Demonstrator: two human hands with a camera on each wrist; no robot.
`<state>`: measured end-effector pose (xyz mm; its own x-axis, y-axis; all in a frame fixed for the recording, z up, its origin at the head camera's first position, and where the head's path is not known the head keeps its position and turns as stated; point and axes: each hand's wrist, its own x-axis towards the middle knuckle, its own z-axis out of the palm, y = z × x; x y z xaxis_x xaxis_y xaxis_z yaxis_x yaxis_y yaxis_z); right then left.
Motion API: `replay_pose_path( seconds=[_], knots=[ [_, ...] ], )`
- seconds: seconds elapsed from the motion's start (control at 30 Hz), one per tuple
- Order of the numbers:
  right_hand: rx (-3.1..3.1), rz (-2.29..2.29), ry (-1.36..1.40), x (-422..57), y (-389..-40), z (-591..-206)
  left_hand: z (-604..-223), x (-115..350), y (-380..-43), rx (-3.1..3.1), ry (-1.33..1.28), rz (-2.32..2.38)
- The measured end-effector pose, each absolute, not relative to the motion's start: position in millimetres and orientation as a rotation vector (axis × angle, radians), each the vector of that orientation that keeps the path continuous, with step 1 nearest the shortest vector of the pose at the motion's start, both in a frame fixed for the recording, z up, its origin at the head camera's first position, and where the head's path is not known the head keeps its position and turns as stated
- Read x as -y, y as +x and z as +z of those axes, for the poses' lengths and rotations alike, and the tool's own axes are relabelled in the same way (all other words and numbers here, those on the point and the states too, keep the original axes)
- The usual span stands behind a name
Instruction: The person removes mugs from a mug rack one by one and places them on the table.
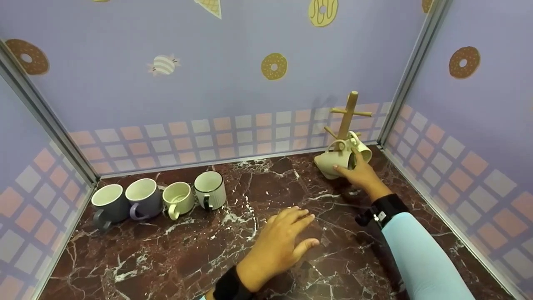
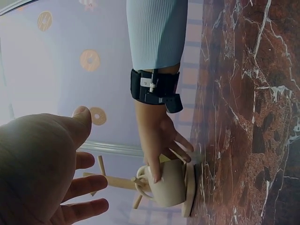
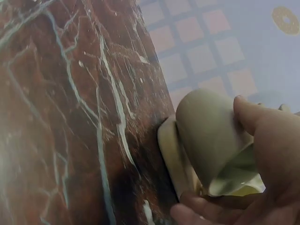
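My right hand (image 1: 363, 173) grips a beige mug (image 1: 333, 161) near its rim, with the thumb on its outer side. The mug lies on its side low on a wooden mug tree (image 1: 347, 118), its handle up by the post. Behind it is a pale yellow mug (image 1: 364, 152), also tipped sideways with its handle up. In the right wrist view, the hand partly covers the beige mug's opening (image 3: 234, 173). My left hand (image 1: 280, 241) hovers over the marbled table (image 1: 200, 262) with fingers spread, holding nothing.
At the left stand a dark grey mug (image 1: 111, 205), a purple-grey mug (image 1: 145, 198), a small pale green mug (image 1: 180, 198) and a white ribbed mug (image 1: 211, 191) with a black handle. Patterned walls (image 1: 233, 91) enclose the table's back and sides, close to the mug tree.
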<state>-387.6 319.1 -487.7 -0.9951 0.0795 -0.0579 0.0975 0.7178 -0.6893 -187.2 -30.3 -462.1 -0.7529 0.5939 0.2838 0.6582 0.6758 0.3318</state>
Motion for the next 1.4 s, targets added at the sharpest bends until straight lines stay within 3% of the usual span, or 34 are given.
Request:
replay_pose_path(
  seconds=[0.27,0.63,1.0,1.4],
  knots=[
    [-2.741,-1.552,0.184,-315,-392,-495,-462,31,-187,2.717,-1.029,-0.633],
    [-2.796,-1.526,0.124,-318,-376,-483,-463,33,-189,2.719,-1.020,-0.639],
    [-2.886,-1.340,-0.025,-324,-351,-447,-467,44,-206,2.726,-0.931,-0.793],
    [-2.874,-1.284,-0.409,-264,-336,-408,-465,60,-222,2.679,-0.648,-0.788]
  ],
)
